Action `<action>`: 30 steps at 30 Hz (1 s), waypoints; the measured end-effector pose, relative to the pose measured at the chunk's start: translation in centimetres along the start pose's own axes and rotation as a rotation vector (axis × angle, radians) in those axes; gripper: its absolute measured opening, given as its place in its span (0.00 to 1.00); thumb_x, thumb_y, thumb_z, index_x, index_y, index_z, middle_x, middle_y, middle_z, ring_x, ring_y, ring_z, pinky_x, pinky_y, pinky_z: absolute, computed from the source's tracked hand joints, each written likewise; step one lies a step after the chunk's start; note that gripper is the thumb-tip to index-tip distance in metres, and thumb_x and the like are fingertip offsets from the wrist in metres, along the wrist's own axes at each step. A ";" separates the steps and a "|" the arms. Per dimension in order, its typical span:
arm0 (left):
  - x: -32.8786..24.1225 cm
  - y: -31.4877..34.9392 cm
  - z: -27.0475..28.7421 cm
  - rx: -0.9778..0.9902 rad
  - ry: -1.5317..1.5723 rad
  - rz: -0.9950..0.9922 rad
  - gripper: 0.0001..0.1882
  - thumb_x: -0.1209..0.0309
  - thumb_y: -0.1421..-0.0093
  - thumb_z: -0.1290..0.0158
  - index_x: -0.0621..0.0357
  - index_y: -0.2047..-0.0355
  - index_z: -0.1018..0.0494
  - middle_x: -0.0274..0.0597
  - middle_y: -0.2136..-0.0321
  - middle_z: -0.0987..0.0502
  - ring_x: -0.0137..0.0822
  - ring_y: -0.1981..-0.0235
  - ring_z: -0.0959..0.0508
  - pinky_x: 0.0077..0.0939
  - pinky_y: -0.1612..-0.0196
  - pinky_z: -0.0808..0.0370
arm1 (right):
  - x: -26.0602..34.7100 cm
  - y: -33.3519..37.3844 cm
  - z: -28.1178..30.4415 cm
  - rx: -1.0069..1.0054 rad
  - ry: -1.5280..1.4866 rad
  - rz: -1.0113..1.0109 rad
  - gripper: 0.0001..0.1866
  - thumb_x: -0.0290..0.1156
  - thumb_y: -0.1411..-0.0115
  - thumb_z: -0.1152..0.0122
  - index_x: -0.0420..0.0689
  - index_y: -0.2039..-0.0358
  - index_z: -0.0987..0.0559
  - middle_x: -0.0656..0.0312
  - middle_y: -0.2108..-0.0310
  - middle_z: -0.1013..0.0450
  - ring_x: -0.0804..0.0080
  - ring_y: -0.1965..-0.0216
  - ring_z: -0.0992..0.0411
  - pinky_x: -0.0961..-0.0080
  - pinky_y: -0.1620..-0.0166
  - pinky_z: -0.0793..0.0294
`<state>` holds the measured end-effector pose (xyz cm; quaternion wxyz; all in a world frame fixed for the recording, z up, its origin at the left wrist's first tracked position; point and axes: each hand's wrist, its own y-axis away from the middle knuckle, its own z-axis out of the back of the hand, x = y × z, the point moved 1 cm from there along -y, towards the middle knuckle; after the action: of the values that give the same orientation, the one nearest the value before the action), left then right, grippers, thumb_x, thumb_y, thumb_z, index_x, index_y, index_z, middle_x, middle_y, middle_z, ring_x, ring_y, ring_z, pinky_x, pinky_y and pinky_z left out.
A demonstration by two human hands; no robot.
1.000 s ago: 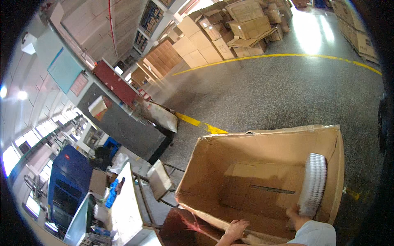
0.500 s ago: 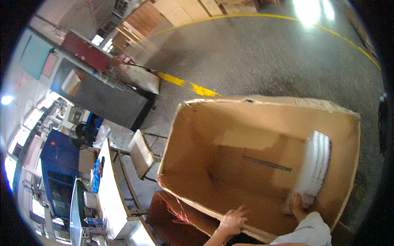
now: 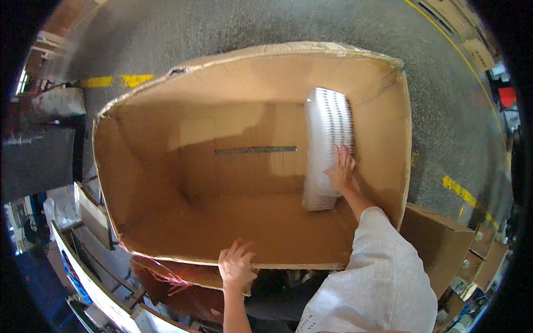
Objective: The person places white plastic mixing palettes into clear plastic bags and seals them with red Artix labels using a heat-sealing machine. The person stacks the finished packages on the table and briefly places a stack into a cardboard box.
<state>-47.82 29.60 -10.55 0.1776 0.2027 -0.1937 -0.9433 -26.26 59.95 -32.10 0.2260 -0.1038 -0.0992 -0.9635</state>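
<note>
Before me a big cardboard box (image 3: pixel 233 222) with an open top holds a long stack of clear plastic trays (image 3: pixel 325 133), nested together near its right end. My right hand (image 3: pixel 342 168) reaches into the box and touches the stack's right side, its fingers stretched and thumb apart. Over the near rim lies my left hand (image 3: pixel 236 265), with fingers spread and slightly bent. Its palm side is hidden. On the box's bottom a dark narrow slot (image 3: pixel 255 150) shows between the flaps.
Grey floor with yellow lines (image 3: pixel 466 194) surrounds the box. At the left stand a stool (image 3: pixel 93 213) and a white-topped bench (image 3: pixel 91 280). Brown cartons (image 3: pixel 436 244) stand close on the right. Pink string (image 3: pixel 169 276) hangs off the near left rim.
My view has swung right, so the box now sits further left. My right hand has shifted from the stack's near end up along its side. My left hand stays by the near rim.
</note>
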 end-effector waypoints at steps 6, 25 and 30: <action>0.3 0.1 -0.5 0.009 0.036 0.024 0.18 0.74 0.74 0.36 0.47 0.76 0.23 0.28 0.56 0.24 0.36 0.47 0.30 0.37 0.51 0.32 | -3.3 6.5 -5.7 0.202 0.259 0.442 0.54 0.52 0.60 0.31 0.45 0.37 0.48 0.56 0.34 0.58 0.57 0.33 0.62 0.47 0.45 0.50; 0.6 -0.3 -0.5 -0.072 0.114 0.026 0.17 0.76 0.74 0.40 0.49 0.77 0.24 0.29 0.60 0.23 0.34 0.52 0.27 0.31 0.56 0.30 | -6.3 6.1 -11.5 -0.283 0.666 0.863 0.27 0.33 0.42 0.49 0.62 0.42 0.38 0.63 0.43 0.40 0.67 0.41 0.43 0.59 0.53 0.42; 0.8 0.0 -1.0 -0.084 0.070 0.004 0.21 0.72 0.78 0.37 0.47 0.76 0.23 0.29 0.59 0.23 0.34 0.53 0.26 0.34 0.56 0.30 | -5.9 4.1 -8.8 -0.259 0.644 0.610 0.29 0.34 0.44 0.45 0.54 0.41 0.38 0.61 0.46 0.37 0.64 0.45 0.39 0.62 0.52 0.42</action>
<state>-48.03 29.02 -11.60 0.1945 0.2278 -0.1481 -0.9425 -20.54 56.70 -41.36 0.5036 0.1491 0.1322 -0.8407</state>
